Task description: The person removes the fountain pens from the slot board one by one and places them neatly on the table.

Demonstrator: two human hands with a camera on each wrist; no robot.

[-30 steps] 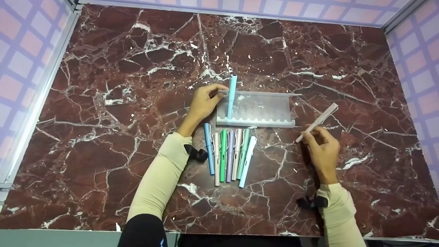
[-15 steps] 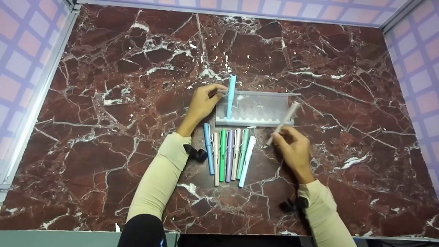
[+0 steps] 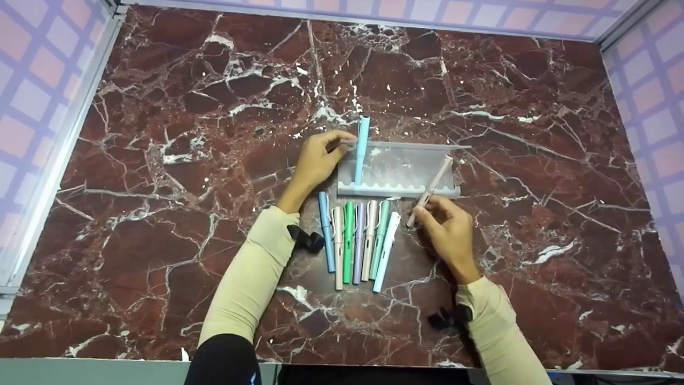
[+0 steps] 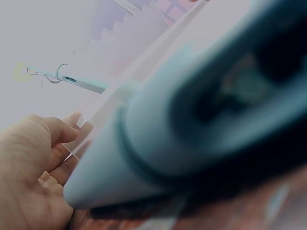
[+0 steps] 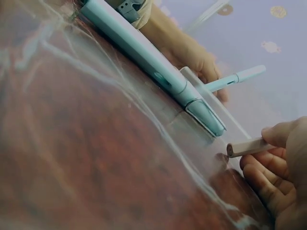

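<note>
My left hand [image 3: 318, 160] pinches the upper left corner of a clear plastic pen rack [image 3: 411, 167], which has a scalloped front strip. A light blue pen [image 3: 362, 149] leans in the rack near that hand, its cap rising past the back edge. In my right hand [image 3: 451, 230] a pale beige pen [image 3: 440, 174] is held near its lower end between thumb and fingers. It slants up over the rack's right part, overlapping the scalloped strip in the head view. The right wrist view shows the pen's blunt end [image 5: 235, 150] poking out of the fingers.
Several capped pens lie side by side in front of the rack, from a blue pen [image 3: 326, 235] through a green pen [image 3: 347, 246] and a purple pen [image 3: 358, 246] to a light blue pen [image 3: 386, 254]. Patterned panels [image 3: 646, 107] border the red marbled table [image 3: 160, 256].
My right hand has carried the beige pen leftward, from the rack's right side to over its right end. The left hand, the rack and the row of pens have stayed in place.
</note>
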